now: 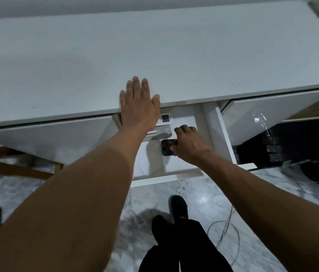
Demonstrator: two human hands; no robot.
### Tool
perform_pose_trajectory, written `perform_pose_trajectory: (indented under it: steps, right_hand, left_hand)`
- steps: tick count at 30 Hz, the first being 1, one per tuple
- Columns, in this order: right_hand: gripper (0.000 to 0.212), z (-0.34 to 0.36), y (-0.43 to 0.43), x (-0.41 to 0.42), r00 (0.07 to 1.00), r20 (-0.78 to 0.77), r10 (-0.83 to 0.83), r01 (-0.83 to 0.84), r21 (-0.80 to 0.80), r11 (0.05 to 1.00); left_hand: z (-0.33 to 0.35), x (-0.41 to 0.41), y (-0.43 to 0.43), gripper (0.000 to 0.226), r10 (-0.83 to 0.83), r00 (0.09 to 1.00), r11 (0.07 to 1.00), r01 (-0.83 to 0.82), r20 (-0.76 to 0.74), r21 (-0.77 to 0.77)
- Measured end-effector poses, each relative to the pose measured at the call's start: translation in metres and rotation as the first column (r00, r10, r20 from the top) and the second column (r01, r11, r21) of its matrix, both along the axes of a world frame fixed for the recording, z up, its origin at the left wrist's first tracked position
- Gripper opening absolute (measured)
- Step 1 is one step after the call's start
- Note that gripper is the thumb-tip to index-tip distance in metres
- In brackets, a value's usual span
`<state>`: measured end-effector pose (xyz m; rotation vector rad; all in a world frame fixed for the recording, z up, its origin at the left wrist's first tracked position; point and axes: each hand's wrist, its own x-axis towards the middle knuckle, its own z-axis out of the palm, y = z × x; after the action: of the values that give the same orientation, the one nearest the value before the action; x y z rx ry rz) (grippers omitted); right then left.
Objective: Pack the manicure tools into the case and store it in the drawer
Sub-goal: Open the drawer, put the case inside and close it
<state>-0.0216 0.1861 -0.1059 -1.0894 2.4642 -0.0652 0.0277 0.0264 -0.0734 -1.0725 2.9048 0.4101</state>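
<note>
A white drawer [198,122] stands pulled out at the middle of the frame, under the front edge of the white table [154,52]. Inside it, at the upper part, lies a small white remote [167,118] with a screen, and just below that a pale flat object [161,133] that is too blurred to identify. Lower down on the drawer floor sits the dark case [168,147], lying flat, to the right of the left forearm.

The right hand [189,145] is down in the drawer with its fingers curled over the right end of the case, gripping it; the thumb touches the case's lower edge. The left hand [139,107] is spread open, palm down, flat on the table's front edge just above the drawer, holding nothing.

Closed white drawer fronts flank the open one at left and right. At the bottom of the frame, dark trousers and dark shoes [179,208] stand on a marbled floor [203,203], with a thin cable [226,228] looping to the right.
</note>
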Motion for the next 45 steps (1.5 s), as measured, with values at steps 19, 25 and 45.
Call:
perform_pose_trajectory:
  steps: [19, 25, 45]
  right_hand:
    - [0.044, 0.078, 0.077, 0.048, 0.996, -0.055, 0.074, -0.082, -0.148, 0.986]
    - [0.057, 0.068, 0.134, 0.075, 0.995, -0.047, 0.085, -0.090, -0.124, 0.988]
    - [0.072, 0.038, 0.171, 0.079, 0.998, 0.051, 0.027, -0.026, -0.019, 0.999]
  left_hand:
    - [0.005, 0.142, 0.133, 0.057, -0.060, 0.997, 0.997, 0.058, 0.038, 0.045]
    - [0.001, 0.177, 0.188, 0.060, -0.062, 0.996, 0.997, 0.059, 0.069, 0.045]
    - [-0.013, 0.176, 0.194, 0.073, -0.015, 0.984, 0.987, -0.014, 0.176, 0.159]
